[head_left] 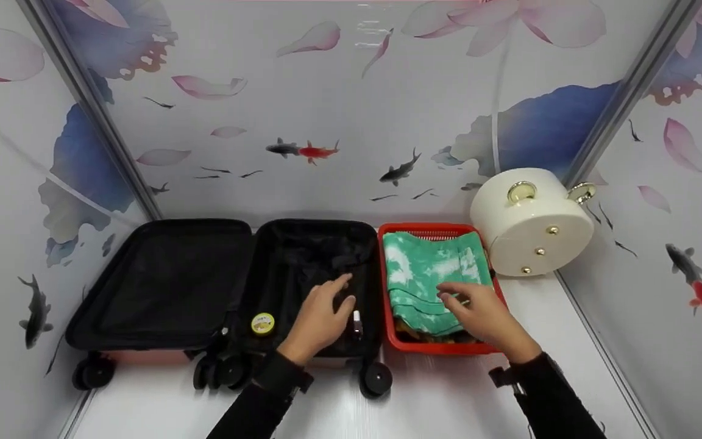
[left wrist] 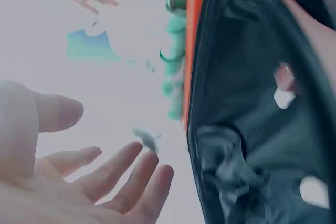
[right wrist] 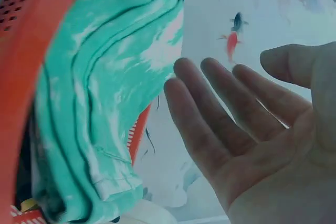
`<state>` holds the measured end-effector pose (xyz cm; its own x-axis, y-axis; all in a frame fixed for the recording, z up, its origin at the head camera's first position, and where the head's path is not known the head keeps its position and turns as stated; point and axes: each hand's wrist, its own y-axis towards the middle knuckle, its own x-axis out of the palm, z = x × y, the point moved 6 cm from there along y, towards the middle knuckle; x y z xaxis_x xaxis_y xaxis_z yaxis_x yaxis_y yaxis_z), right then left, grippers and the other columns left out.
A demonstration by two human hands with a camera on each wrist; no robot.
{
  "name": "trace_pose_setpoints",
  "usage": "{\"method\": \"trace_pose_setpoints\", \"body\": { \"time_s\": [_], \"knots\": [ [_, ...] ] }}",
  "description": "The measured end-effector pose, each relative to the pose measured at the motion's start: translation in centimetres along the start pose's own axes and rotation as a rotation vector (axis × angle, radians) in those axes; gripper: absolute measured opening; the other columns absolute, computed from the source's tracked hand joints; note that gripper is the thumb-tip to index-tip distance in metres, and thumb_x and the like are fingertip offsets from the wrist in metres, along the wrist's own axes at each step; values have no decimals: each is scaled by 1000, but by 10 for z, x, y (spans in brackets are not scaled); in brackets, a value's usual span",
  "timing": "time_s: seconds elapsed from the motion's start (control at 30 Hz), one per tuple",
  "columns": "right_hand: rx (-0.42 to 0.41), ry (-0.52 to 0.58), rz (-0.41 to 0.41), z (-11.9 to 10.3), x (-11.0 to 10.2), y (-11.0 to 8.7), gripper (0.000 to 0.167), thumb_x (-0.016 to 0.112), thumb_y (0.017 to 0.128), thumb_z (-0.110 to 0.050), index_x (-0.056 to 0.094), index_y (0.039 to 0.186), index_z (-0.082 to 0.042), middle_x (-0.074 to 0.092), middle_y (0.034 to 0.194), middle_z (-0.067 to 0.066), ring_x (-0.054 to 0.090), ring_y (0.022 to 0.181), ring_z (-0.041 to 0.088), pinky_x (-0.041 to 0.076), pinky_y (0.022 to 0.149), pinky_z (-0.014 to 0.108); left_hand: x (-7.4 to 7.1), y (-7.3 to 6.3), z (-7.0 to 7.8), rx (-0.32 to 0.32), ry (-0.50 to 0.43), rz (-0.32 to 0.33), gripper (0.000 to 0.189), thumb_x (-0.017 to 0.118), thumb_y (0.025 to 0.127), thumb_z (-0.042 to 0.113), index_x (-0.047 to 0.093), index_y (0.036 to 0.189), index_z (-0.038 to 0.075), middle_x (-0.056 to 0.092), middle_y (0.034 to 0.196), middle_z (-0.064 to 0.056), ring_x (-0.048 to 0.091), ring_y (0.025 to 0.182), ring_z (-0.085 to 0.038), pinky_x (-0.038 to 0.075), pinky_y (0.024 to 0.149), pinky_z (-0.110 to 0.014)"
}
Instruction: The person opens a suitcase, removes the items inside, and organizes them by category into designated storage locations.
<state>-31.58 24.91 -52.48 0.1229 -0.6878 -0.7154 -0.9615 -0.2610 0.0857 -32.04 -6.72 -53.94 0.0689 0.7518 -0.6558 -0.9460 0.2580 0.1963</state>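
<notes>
My left hand (head_left: 320,317) hovers over the right half of an open black suitcase (head_left: 278,244), palm bare and fingers spread in the left wrist view. Inside that half lie a round yellow tin (head_left: 262,324) and a small dark bottle with a white cap (head_left: 358,326), just right of the left hand. Above a red plastic basket (head_left: 448,348) is my right hand (head_left: 488,314), its fingers extended and holding nothing. A folded green-and-white tie-dye cloth (head_left: 427,262) lies in the basket beneath it, over other items that are mostly hidden.
The suitcase's other half (head_left: 171,280) lies unfolded to the left, with black wheels (head_left: 377,379) along the front. A round cream case (head_left: 534,225) with gold rings stands behind and right of the basket. Printed wall panels (head_left: 351,122) enclose the white surface.
</notes>
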Motion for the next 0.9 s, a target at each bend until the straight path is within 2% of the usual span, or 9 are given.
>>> {"method": "trace_pose_setpoints", "body": {
  "time_s": [0.07,0.1,0.2,0.27,0.37,0.47,0.6,0.77,0.9],
  "knots": [
    [-15,-34,-24,4,7,-13,31,64,113,-22,76,139,-10,81,131,12,80,111,22,61,83,28,-2,-15,-9,38,118,21,40,65,111,25,69,149,13,75,139,-10,67,127,-32,55,108,-53],
    [-7,-43,-30,8,11,-18,30,63,113,-21,77,137,-10,82,128,12,80,104,20,59,80,26,-1,-22,-13,60,189,43,34,68,110,24,74,141,12,77,134,-10,68,122,-31,55,104,-52],
    [32,-74,-3,16,20,-34,26,65,111,-17,79,132,-9,84,119,8,76,94,16,58,77,28,2,-43,-29,96,382,123,18,73,107,25,83,116,12,79,115,-7,69,104,-29,53,90,-47],
    [56,-123,30,20,30,-42,23,69,110,-18,81,128,-10,85,116,5,75,94,17,60,81,35,4,-54,-40,104,472,184,18,74,106,28,82,99,13,78,100,-6,68,92,-28,49,81,-43],
    [75,-230,75,23,53,-52,22,74,108,-31,84,120,-16,83,117,0,74,107,22,55,104,52,9,-66,-56,117,551,222,39,69,109,35,73,76,16,74,80,-4,66,75,-26,44,75,-40],
    [77,-324,114,28,74,-57,33,73,105,-47,84,119,-20,80,118,-1,67,113,28,41,109,64,13,-74,-66,164,564,205,48,65,110,49,73,74,18,73,75,0,64,72,-22,42,75,-39],
    [37,-400,208,35,89,-60,38,72,103,-55,81,116,-20,76,115,1,59,109,28,36,106,64,17,-78,-72,237,565,151,44,73,99,63,78,91,19,74,84,3,63,79,-19,42,78,-40],
    [-33,-473,308,38,92,-64,34,77,99,-51,77,106,-18,74,105,1,57,100,27,38,95,57,25,-79,-77,254,625,112,34,85,93,54,79,97,20,79,93,3,68,86,-20,44,77,-38],
    [-68,-491,336,35,95,-62,33,76,99,-52,75,103,-19,73,101,0,55,97,26,37,92,54,24,-81,-78,248,636,158,32,90,88,50,79,94,20,81,93,3,69,84,-19,42,75,-37]
  ]
}}
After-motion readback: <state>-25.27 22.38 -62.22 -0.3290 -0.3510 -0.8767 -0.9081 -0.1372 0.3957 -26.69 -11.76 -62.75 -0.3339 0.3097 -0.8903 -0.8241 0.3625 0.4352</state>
